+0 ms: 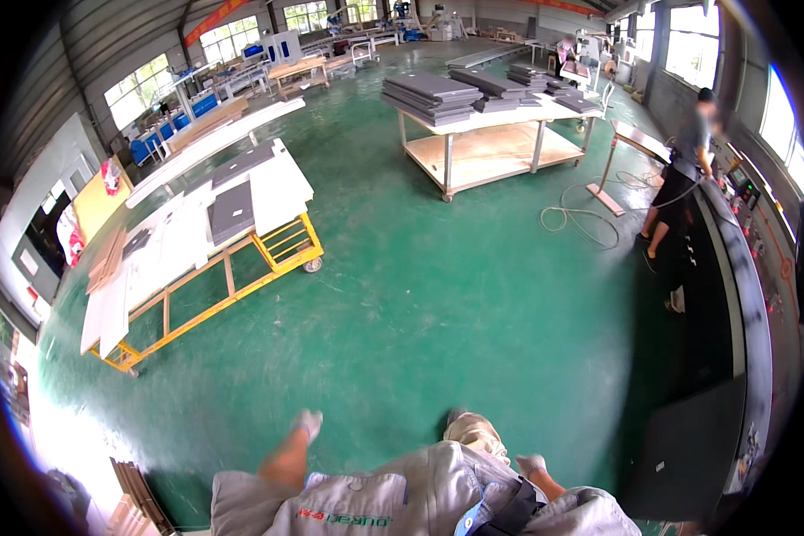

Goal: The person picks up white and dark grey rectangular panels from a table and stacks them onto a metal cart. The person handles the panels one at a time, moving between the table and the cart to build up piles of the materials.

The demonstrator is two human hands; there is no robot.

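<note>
My left hand [308,424], in a pale work glove, hangs over the green floor to the left of my body. Its fingers look loosely apart, and nothing shows in it. My right hand [531,464], also gloved, is low beside my right leg. It is small in view and its fingers are not clear; I see nothing held in it. Neither hand touches any object. Nearest on the left is a yellow-framed cart [286,246] bearing white boards [281,192] and several dark grey panels [232,213]. One foot [456,415] is forward on the floor.
A wheeled table [473,161] carries stacked dark panels [429,94] ahead. At right, a person [690,147] stands by a long machine [732,259], with a hose [567,214] looped on the floor. A dark panel [688,447] leans near right; wooden strips [138,491] stand near left.
</note>
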